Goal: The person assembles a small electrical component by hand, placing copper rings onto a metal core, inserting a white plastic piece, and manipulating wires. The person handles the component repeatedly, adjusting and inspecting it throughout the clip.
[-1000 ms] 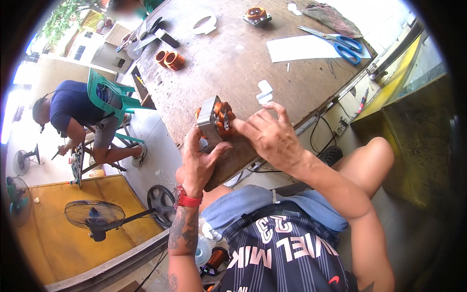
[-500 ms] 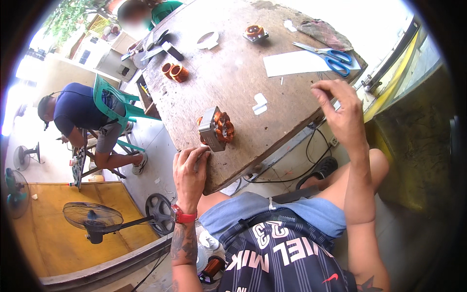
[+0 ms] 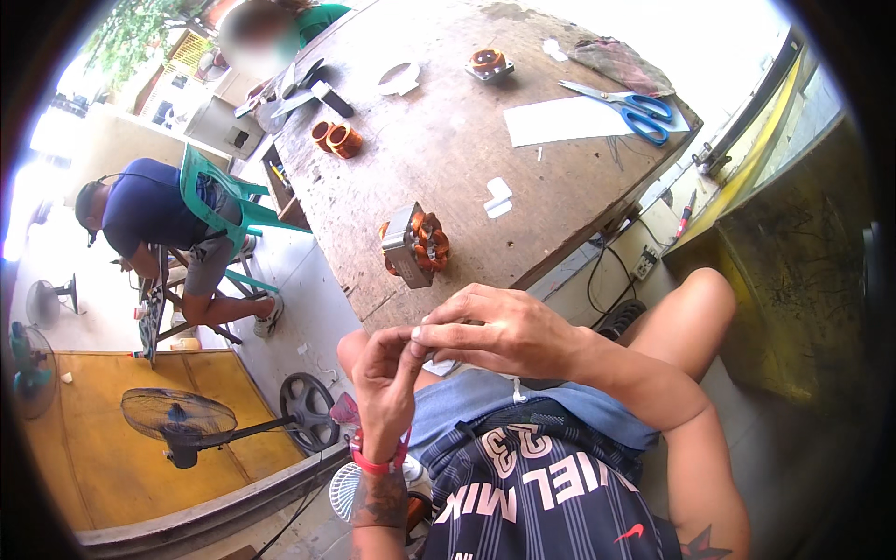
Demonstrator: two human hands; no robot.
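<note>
Both hands meet just below the near edge of the wooden worktop [image 3: 439,159], over the person's lap. The left hand [image 3: 387,378] has its fingers curled up, thumb and fingertips pinched together; the right hand [image 3: 499,331] lies across from 3 o'clock, its fingertips pressed onto the left hand's fingertips — whether anything small is pinched between them, I cannot tell. A scrap of white shows just beneath the hands. At 12 o'clock from the hands, close to the worktop's near edge, stands the motor core [image 3: 415,245], a grey metal block with copper coils bulging from it, untouched. To its 2 o'clock lie two small white paper slips [image 3: 497,195]. Farther up the worktop, a white sheet [image 3: 569,119] carries blue-handled scissors [image 3: 630,105], and another small wound coil [image 3: 488,63] sits at the far end — with a pair of copper rings [image 3: 338,138] near the left edge. Off the worktop at 9 o'clock, another person [image 3: 154,219] sits bent over by a green plastic chair [image 3: 219,191], and a floor fan [image 3: 177,420] lies lower left.
</note>
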